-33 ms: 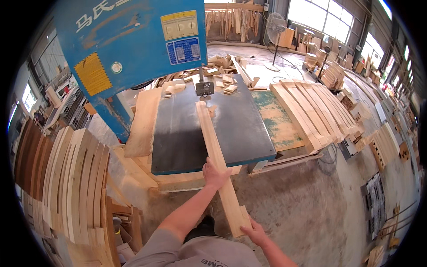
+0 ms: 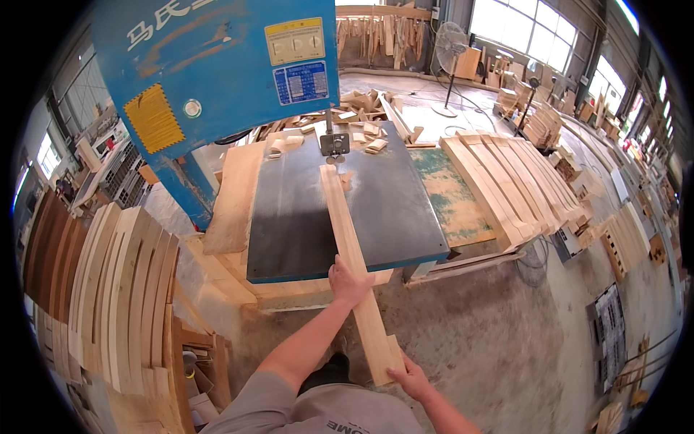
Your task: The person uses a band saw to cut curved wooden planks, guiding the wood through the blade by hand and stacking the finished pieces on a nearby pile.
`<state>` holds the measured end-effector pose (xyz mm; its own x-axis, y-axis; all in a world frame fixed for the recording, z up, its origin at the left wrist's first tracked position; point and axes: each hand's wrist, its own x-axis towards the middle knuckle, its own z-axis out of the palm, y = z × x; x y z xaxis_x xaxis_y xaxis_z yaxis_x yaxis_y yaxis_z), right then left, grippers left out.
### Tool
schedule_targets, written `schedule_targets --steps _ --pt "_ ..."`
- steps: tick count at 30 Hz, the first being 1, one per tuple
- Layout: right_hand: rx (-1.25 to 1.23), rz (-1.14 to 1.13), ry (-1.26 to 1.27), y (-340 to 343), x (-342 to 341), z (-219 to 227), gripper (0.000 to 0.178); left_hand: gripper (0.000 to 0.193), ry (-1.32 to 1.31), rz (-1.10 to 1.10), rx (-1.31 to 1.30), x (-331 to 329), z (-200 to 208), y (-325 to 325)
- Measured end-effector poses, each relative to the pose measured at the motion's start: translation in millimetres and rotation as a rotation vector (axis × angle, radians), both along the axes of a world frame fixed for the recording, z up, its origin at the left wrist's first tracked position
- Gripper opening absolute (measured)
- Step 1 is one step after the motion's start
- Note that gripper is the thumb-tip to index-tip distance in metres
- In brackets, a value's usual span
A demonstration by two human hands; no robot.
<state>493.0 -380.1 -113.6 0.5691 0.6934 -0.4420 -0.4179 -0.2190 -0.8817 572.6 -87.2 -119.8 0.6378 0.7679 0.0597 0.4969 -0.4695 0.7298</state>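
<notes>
Both hands (image 2: 350, 285) (image 2: 410, 378) grip a long wooden board (image 2: 349, 242)

Long pale wooden board (image 2: 348, 231) slants across the dark table (image 2: 401, 210), near end overhanging.

This is a woodworking workshop with a concrete floor (image 2: 463, 318). A blue bandsaw (image 2: 224, 69) with a dark table (image 2: 293, 224) stands among stacks of shaped boards (image 2: 513, 184), heaped wooden offcuts (image 2: 364, 102) and a pedestal fan (image 2: 450, 45).
</notes>
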Motion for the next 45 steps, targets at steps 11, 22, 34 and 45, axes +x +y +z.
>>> schedule_targets --steps 11,22,34,45 --pt "0.007 0.276 -0.05 30.5 -12.0 -27.1 0.107 0.104 -0.01 -0.068 -0.061 -16.6 2.6 33.6" --pt "0.094 0.329 -0.143 51.7 -18.6 -33.7 0.12 0.103 -0.024 -0.097 -0.052 -26.2 5.4 52.4" --pt "0.059 0.311 -0.111 62.3 -11.2 -17.8 0.115 0.105 -0.023 -0.155 -0.138 -20.0 10.1 63.1" --pt "0.083 0.303 -0.118 70.4 -2.8 -50.8 0.112 0.106 -0.017 -0.153 -0.143 -10.6 11.7 74.0"
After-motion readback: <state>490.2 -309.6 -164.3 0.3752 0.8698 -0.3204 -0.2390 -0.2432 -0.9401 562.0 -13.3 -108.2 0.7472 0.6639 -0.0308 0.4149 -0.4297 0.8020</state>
